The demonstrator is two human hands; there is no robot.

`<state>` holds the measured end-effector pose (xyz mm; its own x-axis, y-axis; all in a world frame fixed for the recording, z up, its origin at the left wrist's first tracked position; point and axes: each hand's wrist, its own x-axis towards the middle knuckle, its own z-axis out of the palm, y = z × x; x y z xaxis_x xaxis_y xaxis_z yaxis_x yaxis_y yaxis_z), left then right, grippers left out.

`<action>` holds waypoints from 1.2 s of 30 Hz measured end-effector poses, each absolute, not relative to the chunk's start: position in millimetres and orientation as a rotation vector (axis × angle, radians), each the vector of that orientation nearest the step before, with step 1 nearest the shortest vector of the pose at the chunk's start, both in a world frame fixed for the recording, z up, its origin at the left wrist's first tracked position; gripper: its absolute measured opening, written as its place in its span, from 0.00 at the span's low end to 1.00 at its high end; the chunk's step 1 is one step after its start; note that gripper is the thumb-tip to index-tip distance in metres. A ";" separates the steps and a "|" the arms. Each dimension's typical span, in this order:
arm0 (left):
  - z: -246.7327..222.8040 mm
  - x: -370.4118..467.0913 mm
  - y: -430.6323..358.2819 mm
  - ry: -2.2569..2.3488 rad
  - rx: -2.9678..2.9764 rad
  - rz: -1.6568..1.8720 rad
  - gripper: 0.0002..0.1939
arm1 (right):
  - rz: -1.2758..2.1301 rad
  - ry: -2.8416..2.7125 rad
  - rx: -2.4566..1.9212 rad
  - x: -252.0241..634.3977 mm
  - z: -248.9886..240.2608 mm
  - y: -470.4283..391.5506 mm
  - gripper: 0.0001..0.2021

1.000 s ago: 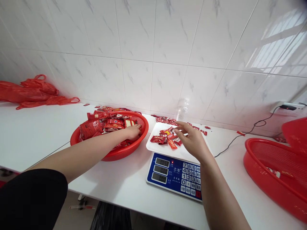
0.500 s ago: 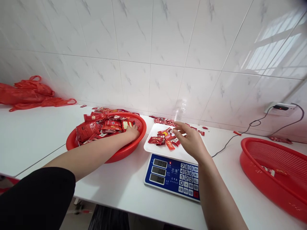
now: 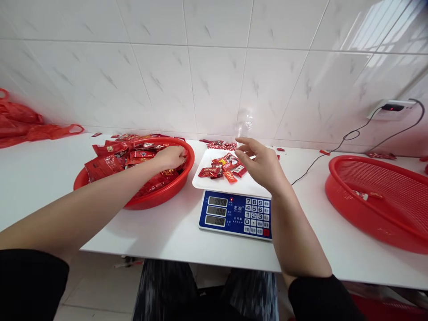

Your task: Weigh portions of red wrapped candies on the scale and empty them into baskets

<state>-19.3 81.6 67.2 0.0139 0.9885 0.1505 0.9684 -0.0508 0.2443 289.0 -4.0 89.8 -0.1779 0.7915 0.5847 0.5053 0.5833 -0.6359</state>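
My left hand (image 3: pixel 171 158) is inside the left red basket (image 3: pixel 157 201), at its right side. Its fingers are curled down and pressed together; what they grip is hidden. Red packaged snacks (image 3: pixel 104 166) heap up beside it in that basket. Over the right part of the white tray (image 3: pixel 214 183) hovers my right hand (image 3: pixel 261 162), thumb and fingers apart, holding nothing. Several small red snack packets (image 3: pixel 230 161) lie on the tray, just left of those fingertips. The tray sits on a digital scale (image 3: pixel 237 216) with a blue keypad panel and lit display.
To the right stands another red basket (image 3: pixel 377 223) with a few small packets. Loose packets (image 3: pixel 222 146) lie along the tiled wall. Red plastic bags (image 3: pixel 23 122) rest at the far left. A black cable (image 3: pixel 329 156) runs from the wall socket (image 3: pixel 391 109) towards the scale.
My left hand has drawn its fingers together and turned knuckles-up within the basket. My right hand stays over the tray. The camera view has shifted, showing more of the floor and my legs.
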 end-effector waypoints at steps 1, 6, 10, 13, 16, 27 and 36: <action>72.2 -16.4 79.8 2.157 2.194 0.414 0.05 | 0.372 -1.841 -1.052 289.0 90.4 -4.5 0.17; 94.7 9.8 68.6 2.167 2.273 0.600 0.12 | 0.386 -1.841 -1.062 288.8 92.3 -5.5 0.16; 95.7 38.9 62.9 1.988 2.354 0.664 0.12 | 0.376 -1.853 -1.063 287.8 92.7 -4.0 0.16; 89.8 59.0 60.7 1.915 2.381 0.595 0.11 | 0.371 -1.864 -1.068 287.1 92.6 -3.1 0.17; 85.0 72.3 59.5 1.876 2.407 0.528 0.11 | 0.374 -1.870 -1.072 287.0 92.5 -2.9 0.17; 70.5 67.2 67.2 1.579 2.381 0.679 0.11 | 0.398 -1.874 -1.066 286.0 93.5 -4.4 0.17; 82.5 69.3 46.2 1.583 2.369 0.818 0.11 | 0.353 -1.869 -1.073 289.1 93.0 -6.1 0.16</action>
<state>69.3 46.2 82.5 0.2828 0.8956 0.3435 0.7984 -0.4183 0.4332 289.1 -6.1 93.0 -0.1949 0.7945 0.5751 0.5299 0.5787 -0.6199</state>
